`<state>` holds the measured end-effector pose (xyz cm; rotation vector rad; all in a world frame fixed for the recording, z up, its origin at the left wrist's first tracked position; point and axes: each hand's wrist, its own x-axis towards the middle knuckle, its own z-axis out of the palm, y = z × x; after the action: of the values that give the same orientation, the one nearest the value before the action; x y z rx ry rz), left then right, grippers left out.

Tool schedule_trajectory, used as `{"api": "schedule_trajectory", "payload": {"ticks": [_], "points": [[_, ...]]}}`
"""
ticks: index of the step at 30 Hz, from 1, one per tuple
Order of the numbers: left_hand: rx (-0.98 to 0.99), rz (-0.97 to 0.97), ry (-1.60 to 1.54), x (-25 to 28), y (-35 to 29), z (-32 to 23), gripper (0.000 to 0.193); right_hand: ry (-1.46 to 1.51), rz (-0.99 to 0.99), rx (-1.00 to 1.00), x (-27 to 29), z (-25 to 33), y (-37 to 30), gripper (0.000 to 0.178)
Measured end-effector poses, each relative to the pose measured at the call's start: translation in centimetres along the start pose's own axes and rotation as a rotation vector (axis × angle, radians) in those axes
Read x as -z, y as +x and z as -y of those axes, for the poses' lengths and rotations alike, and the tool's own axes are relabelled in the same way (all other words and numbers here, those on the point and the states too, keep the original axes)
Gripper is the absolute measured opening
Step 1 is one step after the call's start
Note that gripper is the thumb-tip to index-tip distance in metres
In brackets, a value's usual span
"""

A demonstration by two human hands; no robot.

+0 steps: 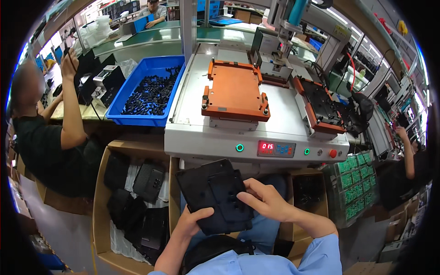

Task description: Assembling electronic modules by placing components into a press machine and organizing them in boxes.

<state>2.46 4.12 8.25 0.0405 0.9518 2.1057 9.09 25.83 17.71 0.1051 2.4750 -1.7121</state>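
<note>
A black plastic housing panel [220, 195] with a smaller raised rectangular section is tilted above my lap. My left hand [189, 221] grips its lower left corner, thumb on top, fingers underneath. At the panel's right side, my right hand [266, 198] is closed, thumb and index finger bent close together over several small black bits [233, 196] on the surface. Whether something small sits between those fingertips is hidden. Ahead is a white bench machine with an orange fixture plate [234, 89] that carries no panel. A second orange fixture [321, 104] at its right holds a black part.
A blue bin [160, 120] holds many small black parts. A cardboard box [101, 215] at my left contains black panels; another box [300, 176] stands right. Green circuit boards [355, 183] sit in a clear tray. Co-workers sit left, right and across the green conveyor [169, 34].
</note>
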Motion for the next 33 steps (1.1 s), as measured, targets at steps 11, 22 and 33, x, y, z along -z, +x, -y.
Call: {"api": "schedule_trajectory", "payload": {"ticks": [11, 22, 33], "points": [[-0.211, 0.163, 0.117, 4.9, -1.7, -1.2, 0.068, 0.077, -0.518, 0.177, 13.2, 9.5, 10.0, 0.024], [-0.158, -0.052, 0.172, 8.8, -3.8, 0.0, 0.047, 0.108, -0.338, -0.220, 17.4, 6.2, 18.9, 0.022], [-0.171, -0.102, 0.165, 9.3, -2.6, -0.4, 0.045, 0.549, -0.354, -0.427, 15.8, 2.6, 19.2, 0.030]]}}
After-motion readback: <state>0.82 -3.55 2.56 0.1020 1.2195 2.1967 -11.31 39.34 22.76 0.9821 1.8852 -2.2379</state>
